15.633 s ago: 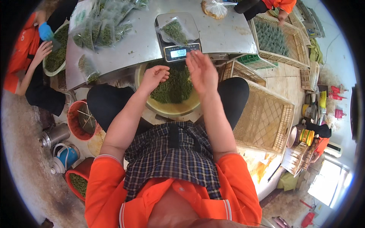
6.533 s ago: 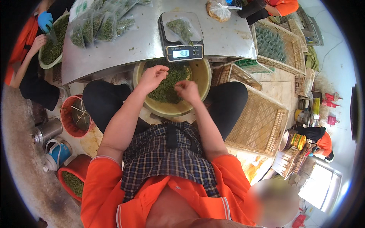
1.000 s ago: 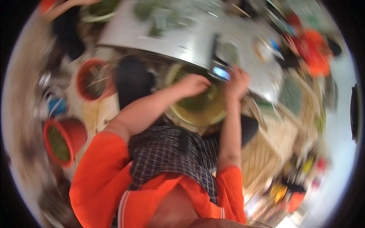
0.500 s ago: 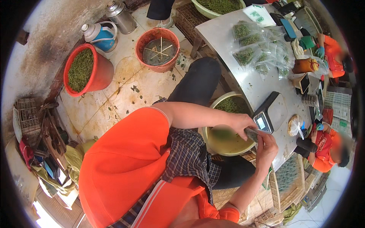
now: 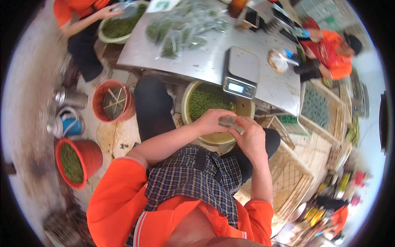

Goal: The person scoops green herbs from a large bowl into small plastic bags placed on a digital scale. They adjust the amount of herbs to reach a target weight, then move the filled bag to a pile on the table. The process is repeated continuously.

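Both of my hands meet over the pale basin [image 5: 246, 108], which holds small green berries [image 5: 207, 99] that look like green peppercorns. My left hand [image 5: 214, 122] is closed on one end of a small clear plastic bag [image 5: 227, 121]. My right hand [image 5: 250, 137] pinches the bag's other end. Its contents are mostly hidden by my fingers. Just beyond my hands, a digital scale [image 5: 242, 68] sits at the near edge of the metal table [image 5: 201, 68], its display lit. Several filled clear bags [image 5: 181, 31] lie on the table, to the left of the scale.
Red buckets [image 5: 95, 158] stand on the floor at left, near a blue thermos [image 5: 73, 124]. A co-worker's hand [image 5: 108, 12] is over another basin [image 5: 103, 35] at far left. Across the table sits another person [image 5: 331, 53]. Wooden crates [image 5: 288, 177] lie at right.
The view has swung round, bringing the co-worker at far left into the picture. My hands still hold the bag over the basin and now sit farther from the scale.
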A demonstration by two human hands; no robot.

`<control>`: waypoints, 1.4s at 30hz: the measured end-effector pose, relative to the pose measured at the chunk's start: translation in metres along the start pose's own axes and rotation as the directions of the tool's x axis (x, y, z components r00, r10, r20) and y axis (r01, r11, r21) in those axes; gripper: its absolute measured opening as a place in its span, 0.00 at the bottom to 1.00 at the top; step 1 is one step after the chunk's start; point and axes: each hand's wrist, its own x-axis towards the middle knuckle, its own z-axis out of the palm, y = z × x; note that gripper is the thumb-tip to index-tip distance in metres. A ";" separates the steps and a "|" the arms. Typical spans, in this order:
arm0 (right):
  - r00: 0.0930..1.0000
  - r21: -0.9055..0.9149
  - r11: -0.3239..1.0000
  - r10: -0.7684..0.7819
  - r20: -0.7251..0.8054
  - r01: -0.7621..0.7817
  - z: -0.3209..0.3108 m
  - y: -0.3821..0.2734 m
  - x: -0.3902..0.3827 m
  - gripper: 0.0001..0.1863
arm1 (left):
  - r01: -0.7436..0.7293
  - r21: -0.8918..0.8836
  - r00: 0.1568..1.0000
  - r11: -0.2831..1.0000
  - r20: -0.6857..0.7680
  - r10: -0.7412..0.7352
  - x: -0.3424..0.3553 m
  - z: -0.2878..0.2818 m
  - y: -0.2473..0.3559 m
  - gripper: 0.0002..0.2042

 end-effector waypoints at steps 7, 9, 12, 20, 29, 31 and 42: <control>0.984 0.068 0.991 0.121 -0.129 -0.113 0.025 0.020 -0.034 0.17 | 0.103 0.081 0.990 0.991 0.090 -0.110 -0.005 0.015 -0.021 0.20; 0.862 -0.015 0.999 -0.036 -0.505 0.033 0.007 0.018 -0.046 0.25 | 0.277 0.187 0.956 0.942 0.042 -0.290 0.002 0.008 0.000 0.20; 0.777 0.040 0.999 0.015 -0.630 0.012 0.013 0.034 -0.064 0.26 | 0.157 0.206 0.955 0.966 0.219 -0.202 0.009 0.019 0.035 0.29; 0.328 0.223 0.878 0.379 -0.865 -0.424 0.005 0.140 -0.198 0.07 | -0.063 0.161 0.967 0.985 0.254 0.021 0.046 0.041 0.048 0.34; 0.234 0.044 0.258 0.925 -0.300 -0.965 0.203 0.320 -0.377 0.25 | 0.154 0.067 0.977 0.986 0.137 -0.162 0.018 0.020 -0.013 0.12; 0.302 0.062 0.323 0.925 -0.229 -0.944 0.259 0.333 -0.401 0.19 | 0.128 -0.001 0.982 0.992 0.137 -0.126 0.024 0.007 -0.012 0.13; 0.244 0.471 0.533 0.803 -0.543 -0.703 0.121 0.329 -0.274 0.12 | 0.447 0.456 0.343 0.770 -0.882 0.323 0.100 -0.233 -0.104 0.15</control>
